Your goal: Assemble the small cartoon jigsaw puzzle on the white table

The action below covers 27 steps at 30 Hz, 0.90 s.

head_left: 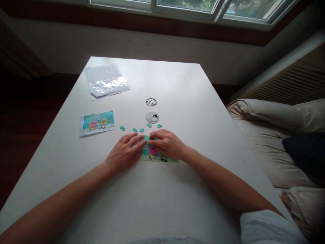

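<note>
A small jigsaw puzzle (152, 156), mostly assembled, lies flat on the white table and shows a pink cartoon starfish on a teal and green background. Its right part is covered by my right hand (166, 142), whose bent fingertips come together over the upper left part of the picture. Whatever is between those fingers is hidden. My left hand (128, 149) rests palm down along the puzzle's left edge, fingers stretched out and touching it. Just beyond both hands, several loose teal puzzle pieces (142, 130) are scattered in a row.
A printed reference picture (98, 121) lies to the left. Behind it is a clear plastic sleeve with papers (108, 81). Two round fittings, the nearer (152, 117) with a small hole, sit in the white table (177, 84). A cushioned sofa (261, 145) stands at the right.
</note>
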Tool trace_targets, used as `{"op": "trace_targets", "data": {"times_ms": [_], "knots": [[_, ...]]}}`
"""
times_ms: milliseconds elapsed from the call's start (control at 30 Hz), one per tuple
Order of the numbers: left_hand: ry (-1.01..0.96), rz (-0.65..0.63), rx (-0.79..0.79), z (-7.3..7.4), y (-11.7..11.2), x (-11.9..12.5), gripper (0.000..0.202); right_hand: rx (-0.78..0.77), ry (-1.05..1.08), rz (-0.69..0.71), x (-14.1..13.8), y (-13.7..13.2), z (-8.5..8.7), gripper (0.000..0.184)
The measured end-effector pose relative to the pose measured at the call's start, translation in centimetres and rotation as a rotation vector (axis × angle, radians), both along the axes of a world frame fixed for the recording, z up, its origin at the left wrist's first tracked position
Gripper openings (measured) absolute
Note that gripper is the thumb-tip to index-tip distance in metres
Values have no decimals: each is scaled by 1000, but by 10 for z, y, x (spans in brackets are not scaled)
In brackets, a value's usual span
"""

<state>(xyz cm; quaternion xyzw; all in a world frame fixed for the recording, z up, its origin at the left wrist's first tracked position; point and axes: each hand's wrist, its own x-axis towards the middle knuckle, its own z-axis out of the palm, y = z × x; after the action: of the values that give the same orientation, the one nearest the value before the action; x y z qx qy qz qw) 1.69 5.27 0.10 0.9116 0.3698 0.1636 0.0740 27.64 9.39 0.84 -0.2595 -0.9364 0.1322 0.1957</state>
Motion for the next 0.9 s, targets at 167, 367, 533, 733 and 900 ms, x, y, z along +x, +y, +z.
{"op": "trace_targets", "data": {"times_ms": [167,367,533,733,900], "knots": [[-4,-36,2,1,-1,0,44,-15,151,-337,16,21,-8,19],[59,-20,-39,1,-4,0,49,-43,134,-494,23,35,-16,19],[68,-10,-44,3,-5,3,52,-21,66,-449,16,34,-16,21],[97,12,-23,8,-6,9,51,-3,34,-412,9,34,-16,24],[143,17,-39,10,-6,9,52,-5,23,-417,5,32,-14,23]]}}
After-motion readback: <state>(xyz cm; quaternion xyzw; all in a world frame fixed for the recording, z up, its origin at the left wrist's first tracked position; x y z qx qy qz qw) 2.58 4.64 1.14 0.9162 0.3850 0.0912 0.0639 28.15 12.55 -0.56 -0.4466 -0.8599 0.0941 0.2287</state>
